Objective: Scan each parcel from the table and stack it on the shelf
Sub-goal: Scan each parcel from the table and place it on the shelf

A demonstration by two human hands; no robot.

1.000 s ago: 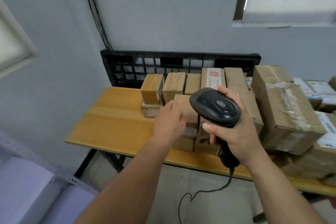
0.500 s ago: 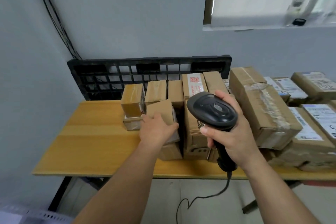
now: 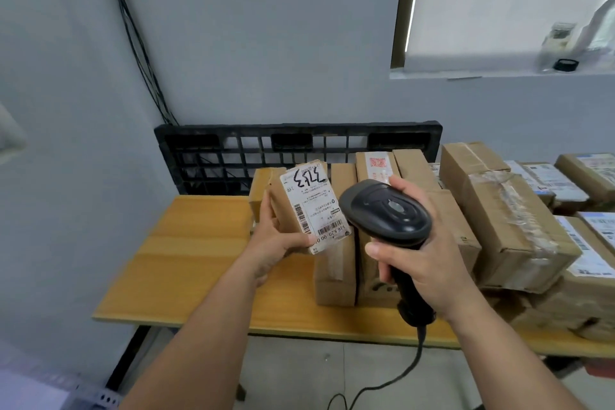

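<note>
My left hand (image 3: 271, 243) grips a small brown parcel (image 3: 307, 206) lifted above the wooden table (image 3: 186, 253), its white label with barcodes and black handwritten digits facing me. My right hand (image 3: 419, 256) holds a black corded barcode scanner (image 3: 386, 213) by its handle, the scanner head right beside the parcel's label. Behind them, several upright cardboard parcels (image 3: 336, 263) stand in a row on the table.
Larger taped boxes (image 3: 509, 219) and labelled parcels (image 3: 585, 243) fill the table's right side. A black plastic pallet (image 3: 233, 156) leans on the wall behind. A metal shelf corner (image 3: 96, 396) shows at bottom left. The scanner cable (image 3: 409, 373) hangs toward the floor.
My left hand has lifted the small parcel off the row and turned its label up toward me. The scanner stays near the same place beside it.
</note>
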